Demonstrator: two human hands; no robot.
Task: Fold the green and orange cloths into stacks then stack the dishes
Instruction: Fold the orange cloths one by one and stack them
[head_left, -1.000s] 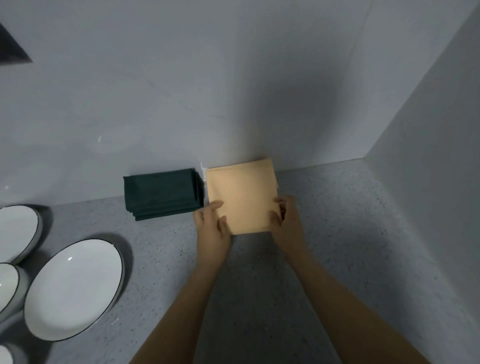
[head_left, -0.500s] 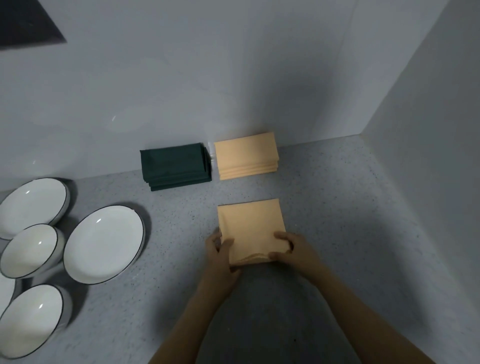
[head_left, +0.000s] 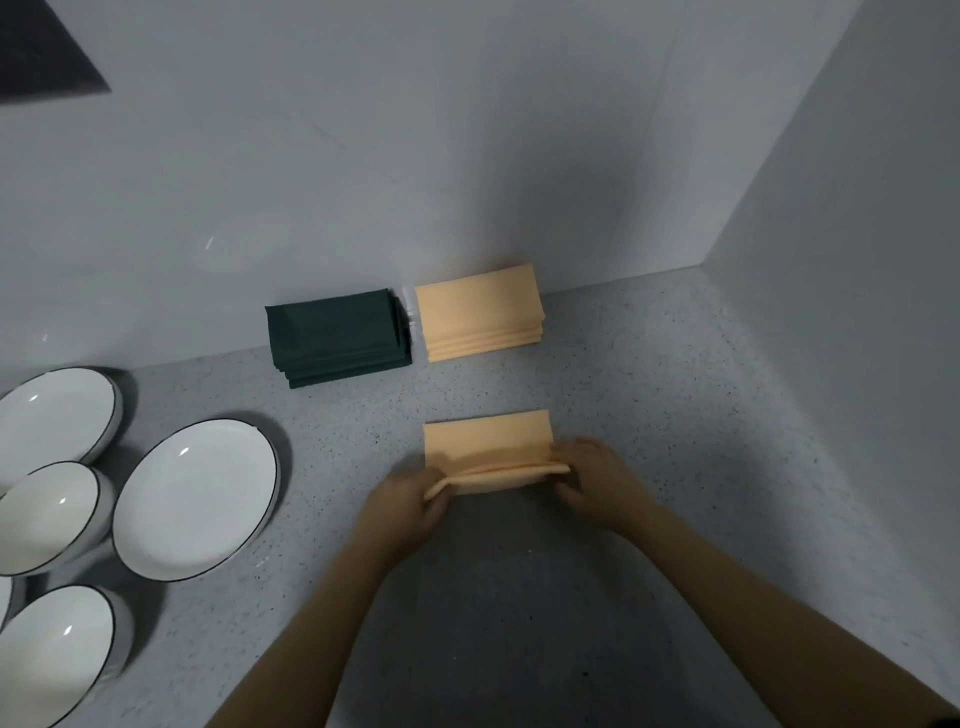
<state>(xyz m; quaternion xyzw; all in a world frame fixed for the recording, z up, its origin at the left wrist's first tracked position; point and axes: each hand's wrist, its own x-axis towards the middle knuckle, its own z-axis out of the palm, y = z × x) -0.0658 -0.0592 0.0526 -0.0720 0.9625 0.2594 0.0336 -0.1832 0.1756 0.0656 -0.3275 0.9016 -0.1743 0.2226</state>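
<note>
1. Orange cloth (head_left: 485, 441) lies on the grey speckled tabletop (head_left: 675, 415) in the head view, near the frame's centre, its near edge lifted in a fold.
2. Left hand (head_left: 408, 501) pinches that raised edge at its 9 o'clock end; right hand (head_left: 597, 486) grips it at the 3 o'clock end.
3. At 12 o'clock of the cloth, against the wall, an orange stack (head_left: 480, 312) sits just beside a green stack (head_left: 337, 338).
4. At 9 o'clock, well apart, white dishes: a large plate (head_left: 195, 499), three others around it.
</note>
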